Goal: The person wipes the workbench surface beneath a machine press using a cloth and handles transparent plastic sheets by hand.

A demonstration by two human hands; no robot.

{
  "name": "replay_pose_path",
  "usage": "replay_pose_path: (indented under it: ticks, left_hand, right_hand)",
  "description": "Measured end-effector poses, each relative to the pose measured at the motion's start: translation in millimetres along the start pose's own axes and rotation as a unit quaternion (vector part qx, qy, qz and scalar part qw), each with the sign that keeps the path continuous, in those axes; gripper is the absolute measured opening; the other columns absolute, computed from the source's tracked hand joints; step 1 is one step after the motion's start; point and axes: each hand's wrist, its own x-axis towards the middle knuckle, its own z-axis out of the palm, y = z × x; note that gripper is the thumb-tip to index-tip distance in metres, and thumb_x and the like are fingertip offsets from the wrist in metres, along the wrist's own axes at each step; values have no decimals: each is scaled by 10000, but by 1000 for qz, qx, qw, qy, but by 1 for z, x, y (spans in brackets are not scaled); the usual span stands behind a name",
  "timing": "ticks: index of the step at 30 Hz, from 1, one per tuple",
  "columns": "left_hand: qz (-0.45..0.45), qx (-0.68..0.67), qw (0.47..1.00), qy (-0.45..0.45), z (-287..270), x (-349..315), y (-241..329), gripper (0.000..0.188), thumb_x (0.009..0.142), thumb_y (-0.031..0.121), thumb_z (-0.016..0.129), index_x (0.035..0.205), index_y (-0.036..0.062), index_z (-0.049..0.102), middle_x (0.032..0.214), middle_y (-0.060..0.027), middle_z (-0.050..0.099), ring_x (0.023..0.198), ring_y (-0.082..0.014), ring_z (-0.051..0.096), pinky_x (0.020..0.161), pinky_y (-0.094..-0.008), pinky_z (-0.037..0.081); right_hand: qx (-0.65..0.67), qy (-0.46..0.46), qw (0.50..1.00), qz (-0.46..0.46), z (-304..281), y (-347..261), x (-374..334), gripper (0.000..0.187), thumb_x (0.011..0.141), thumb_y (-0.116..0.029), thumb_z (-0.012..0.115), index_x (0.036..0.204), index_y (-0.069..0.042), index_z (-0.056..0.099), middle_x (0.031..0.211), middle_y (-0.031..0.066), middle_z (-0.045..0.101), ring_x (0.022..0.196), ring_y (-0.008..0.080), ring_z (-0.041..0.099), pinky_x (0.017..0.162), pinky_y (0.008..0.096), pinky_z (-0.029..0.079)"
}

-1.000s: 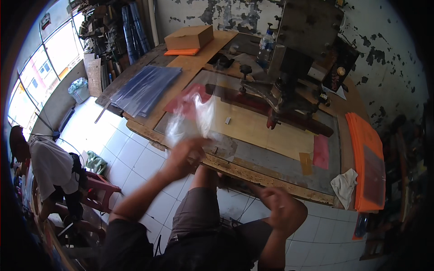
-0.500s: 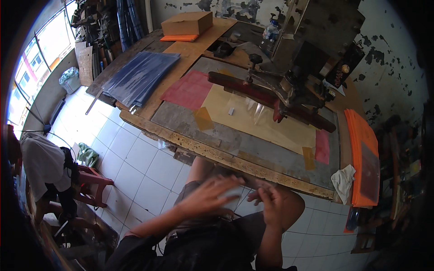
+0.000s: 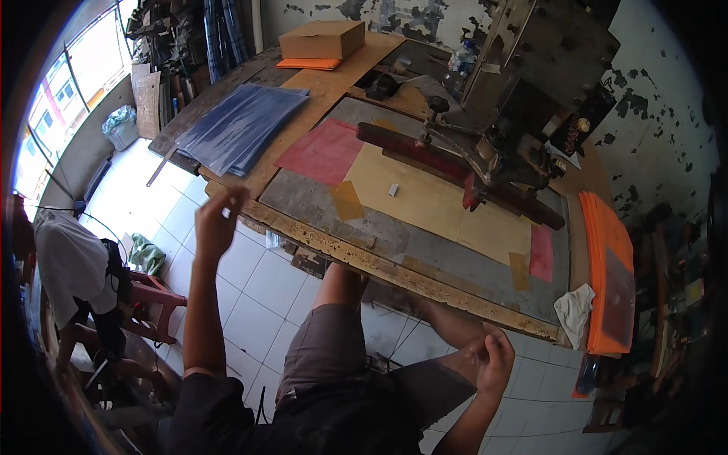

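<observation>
My left hand point(image 3: 218, 221) is raised at the table's front left corner, just below a stack of clear bluish plastic sheets point(image 3: 241, 129). Its fingers are curled in toward the thumb; anything between them is too small to make out. Above my right knee, my right hand point(image 3: 497, 358) is closed in a pinch, and what it may hold I cannot make out. In front of me a yellow sheet point(image 3: 425, 199) lies taped on the grey press bed point(image 3: 303, 199), with a small pale block point(image 3: 393, 189) on it. A dark red press bar point(image 3: 425, 161) hangs over its far side.
A cardboard box point(image 3: 322, 39) stands at the back on an orange stack. Orange folders point(image 3: 607, 265) and a white rag point(image 3: 575, 311) lie at the right edge. The metal press point(image 3: 531, 68) rises behind. A red stool point(image 3: 155, 303) and another person point(image 3: 72, 265) are at the left.
My hands have parted from above my lap: the left went up and left to the table corner, the right moved right and down. Glossy reflections on the yellow sheet are gone.
</observation>
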Motion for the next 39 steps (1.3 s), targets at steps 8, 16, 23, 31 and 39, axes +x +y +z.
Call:
replay_pose_path:
  ticks: [8, 16, 23, 31, 39]
  left_hand:
    - [-87, -181, 958, 207, -33, 130, -85, 311, 1157, 266, 601, 1254, -18, 683, 1048, -127, 815, 767, -165, 753, 736, -301, 564]
    - [-263, -417, 829, 263, -44, 166, -227, 397, 1190, 275, 498, 1438, -34, 521, 1315, -190, 767, 1121, -320, 795, 898, -372, 645]
    - [-334, -106, 928, 128, -35, 179, -232, 506, 1172, 273, 496, 1530, -75, 415, 1439, -247, 631, 1241, -468, 712, 1008, -477, 647]
    - [-293, -342, 807, 383, -18, 179, -213, 1014, 1024, 380, 758, 1685, -102, 158, 1547, -321, 489, 1412, -493, 565, 1163, -526, 502]
    - [-41, -92, 982, 161, 67, 47, -7, 597, 1003, 138, 751, 1550, 23, 543, 1611, -192, 564, 1512, -374, 513, 1268, -498, 377]
  right_hand:
    - [14, -1, 1000, 0, -3, 2, -5, 337, 1074, -238, 692, 1281, 28, 696, 727, 100, 707, 605, 198, 689, 559, 284, 486]
    - [39, 13, 998, 38, 0, -4, -14, 362, 1078, -246, 688, 1327, 16, 675, 783, 66, 705, 632, 158, 665, 580, 281, 503]
    - [44, 20, 999, 21, 5, -7, -11, 374, 1079, -236, 683, 1352, 20, 660, 788, 75, 701, 636, 163, 663, 582, 282, 507]
    - [32, -15, 999, 24, 12, -6, -9, 385, 1079, -228, 684, 1384, 5, 650, 795, 73, 686, 637, 168, 652, 563, 279, 493]
    - [6, -2, 997, 73, 6, 2, -10, 383, 1080, -217, 688, 1394, -2, 641, 839, 82, 706, 664, 162, 670, 539, 289, 550]
